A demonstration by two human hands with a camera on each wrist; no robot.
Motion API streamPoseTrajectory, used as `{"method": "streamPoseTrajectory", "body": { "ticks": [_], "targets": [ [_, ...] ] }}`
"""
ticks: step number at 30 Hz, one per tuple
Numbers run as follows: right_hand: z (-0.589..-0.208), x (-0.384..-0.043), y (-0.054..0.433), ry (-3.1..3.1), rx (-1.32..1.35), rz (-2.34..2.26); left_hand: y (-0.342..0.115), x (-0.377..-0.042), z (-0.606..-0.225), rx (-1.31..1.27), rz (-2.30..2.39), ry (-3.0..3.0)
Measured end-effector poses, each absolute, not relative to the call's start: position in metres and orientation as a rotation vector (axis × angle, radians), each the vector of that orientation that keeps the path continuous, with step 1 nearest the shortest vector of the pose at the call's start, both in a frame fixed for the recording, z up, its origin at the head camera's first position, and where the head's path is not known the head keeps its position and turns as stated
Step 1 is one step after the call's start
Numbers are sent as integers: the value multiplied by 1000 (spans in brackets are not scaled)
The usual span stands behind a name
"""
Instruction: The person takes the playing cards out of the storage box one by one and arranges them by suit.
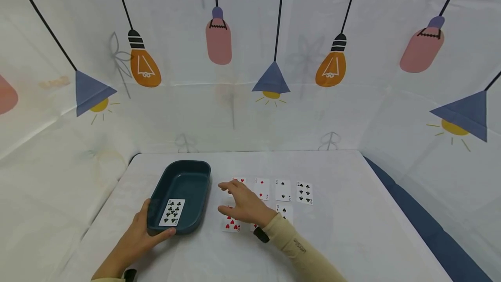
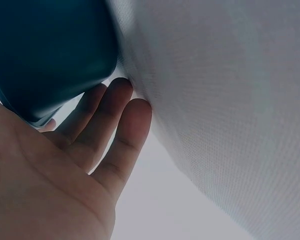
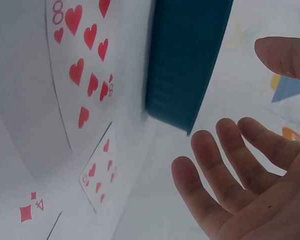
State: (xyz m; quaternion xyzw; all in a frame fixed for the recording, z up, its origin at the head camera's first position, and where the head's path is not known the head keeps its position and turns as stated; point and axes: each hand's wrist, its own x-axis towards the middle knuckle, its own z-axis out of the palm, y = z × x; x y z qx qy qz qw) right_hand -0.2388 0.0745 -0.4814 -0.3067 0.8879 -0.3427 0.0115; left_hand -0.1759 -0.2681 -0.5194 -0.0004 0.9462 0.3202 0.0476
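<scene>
A dark teal tray (image 1: 192,186) stands at the left of the table, with a clubs card (image 1: 172,212) lying face up in its near part. My left hand (image 1: 138,232) grips the tray's near-left corner, thumb on the near rim and fingers along the outer side. My right hand (image 1: 248,204) hovers over the cards right of the tray, thumb and fingers spread, holding nothing. Beneath it lies an eight of hearts (image 3: 90,65), partly covered in the head view. Another hearts card (image 3: 100,172) lies beyond it in the right wrist view.
Face-up cards lie in two rows: a diamonds card (image 1: 262,189), a two of spades (image 1: 283,190) and a six of clubs (image 1: 304,193) in the far row, a spades card (image 1: 285,210) in the near one. The right forearm hides part of the near row. White cloth (image 1: 372,229) covers the table.
</scene>
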Motion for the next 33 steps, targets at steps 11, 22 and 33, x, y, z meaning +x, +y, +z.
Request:
{"method": "streamPoseTrajectory", "body": {
  "ticks": [11, 22, 33],
  "targets": [
    [-483, -245, 56, 2762, -1017, -1074, -268, -176, -521, 12, 1004, 2897],
    [-460, -253, 35, 2772, -1074, -1068, -265, -175, -516, 16, 1016, 2888],
    [-444, -262, 11, 2749, -1131, -1086, -265, -177, -515, -41, 975, 2833]
  ]
}}
